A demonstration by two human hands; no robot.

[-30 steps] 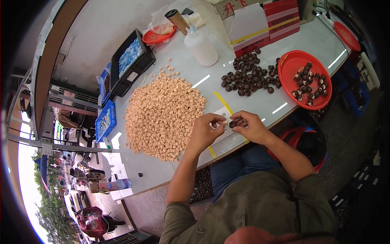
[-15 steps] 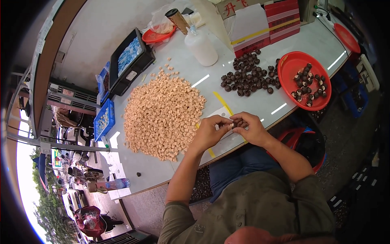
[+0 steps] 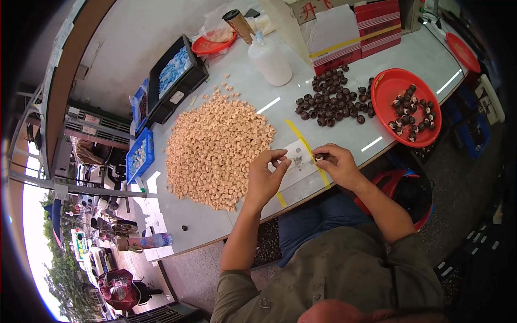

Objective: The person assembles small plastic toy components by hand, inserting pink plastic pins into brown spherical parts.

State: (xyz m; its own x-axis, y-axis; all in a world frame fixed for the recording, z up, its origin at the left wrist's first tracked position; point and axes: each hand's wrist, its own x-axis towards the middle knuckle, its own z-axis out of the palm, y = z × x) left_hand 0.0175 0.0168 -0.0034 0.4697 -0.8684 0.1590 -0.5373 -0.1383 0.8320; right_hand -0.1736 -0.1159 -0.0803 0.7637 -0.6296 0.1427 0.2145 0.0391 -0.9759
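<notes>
A person seated at the near edge of a pale tabletop (image 3: 344, 124) works small dark nuts by hand. The right hand (image 3: 338, 164) pinches one dark nut (image 3: 320, 157) at its fingertips, the fingers closed around it, thumb below and forefinger above, so the nut shows just left of the knuckles and sits clear of the surface. The left hand (image 3: 267, 177) hovers just beside it to the left, fingers curled with thumb and forefinger drawn close together; whether they grip a small piece cannot be told at this size. Both hands meet above a white sheet (image 3: 298, 161) crossed by a yellow strip (image 3: 307, 151), apparently a work spot kept directly in front of the body.

The stock seems sorted by stage. A loose pile of dark nuts (image 3: 328, 102) lies farther off and slightly right, within easy reach of the right hand. A red bowl (image 3: 396, 89) at the right holds more dark pieces, some showing pale insides. A broad heap of tan kernels (image 3: 215, 148) spreads to the left, near the left hand. At the far side stand a white bottle (image 3: 269, 59) and a black tray (image 3: 175, 75).
</notes>
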